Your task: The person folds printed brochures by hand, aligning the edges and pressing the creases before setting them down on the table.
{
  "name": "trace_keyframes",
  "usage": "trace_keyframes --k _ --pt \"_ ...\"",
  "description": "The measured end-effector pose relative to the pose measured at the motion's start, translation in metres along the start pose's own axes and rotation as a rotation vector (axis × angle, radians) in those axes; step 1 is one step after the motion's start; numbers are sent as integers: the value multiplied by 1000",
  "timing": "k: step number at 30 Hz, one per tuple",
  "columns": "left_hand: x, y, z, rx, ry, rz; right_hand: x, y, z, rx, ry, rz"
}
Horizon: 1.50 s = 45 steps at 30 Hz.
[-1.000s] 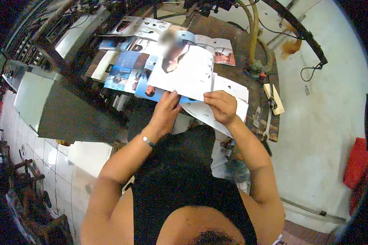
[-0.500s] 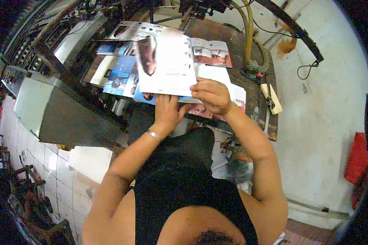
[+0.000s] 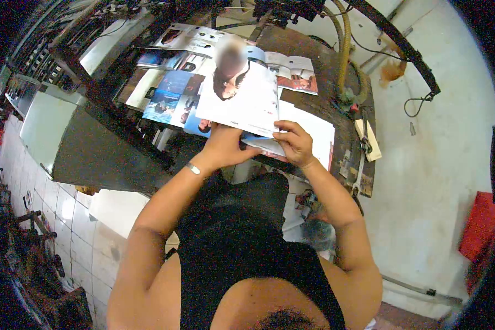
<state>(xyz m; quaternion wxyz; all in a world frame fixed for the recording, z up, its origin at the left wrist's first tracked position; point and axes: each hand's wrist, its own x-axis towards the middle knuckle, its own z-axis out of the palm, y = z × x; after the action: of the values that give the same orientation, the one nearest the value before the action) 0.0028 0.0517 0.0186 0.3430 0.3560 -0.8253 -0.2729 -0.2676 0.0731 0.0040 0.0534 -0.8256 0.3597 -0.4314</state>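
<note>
A white printed sheet with a person's picture lies tilted over a spread of other pages. My right hand pinches its lower right corner between thumb and fingers. Under the sheet's lower edge reaches my left hand, its thumb stretched out to the right and its fingers mostly hidden. Blue printed pages show to the left of the sheet, and white pages stick out to the right. Above those, a page with red pictures lies on the dark table.
At the table's right side are a wrench and a pale block. A yellowish hose runs down to the table top. Machine frames stand at the left, beside a dark slanted panel. Something red hangs at far right.
The printed sheet has shifted right and lies more slanted. My right hand has moved slightly right and down with its corner. My left hand's fingers have gone further under the sheet.
</note>
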Motion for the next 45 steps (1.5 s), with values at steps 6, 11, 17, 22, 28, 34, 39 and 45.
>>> trace_keyframes --k 6,11,17,22,28,34,39,45 --pt "7 -11 12 -118 -155 -48 -34 1 -7 -83 -9 101" --pt "24 3 34 -562 194 -324 -37 -5 -17 -112 -17 92" --pt "31 -6 43 -318 211 -233 -33 -7 -28 -80 -123 214" --pt "25 -13 44 -68 213 -168 -32 -6 -24 -181 -176 324" --pt "18 -22 24 39 248 1 -29 -5 -17 -206 -199 291" --pt "14 -14 6 -224 210 -210 -26 -2 -14 -254 -281 309" --pt "7 -22 -11 226 36 48 -28 5 -11 -328 -349 275" --pt "-7 -44 -7 436 -135 165 -19 3 -11 -473 -577 222"
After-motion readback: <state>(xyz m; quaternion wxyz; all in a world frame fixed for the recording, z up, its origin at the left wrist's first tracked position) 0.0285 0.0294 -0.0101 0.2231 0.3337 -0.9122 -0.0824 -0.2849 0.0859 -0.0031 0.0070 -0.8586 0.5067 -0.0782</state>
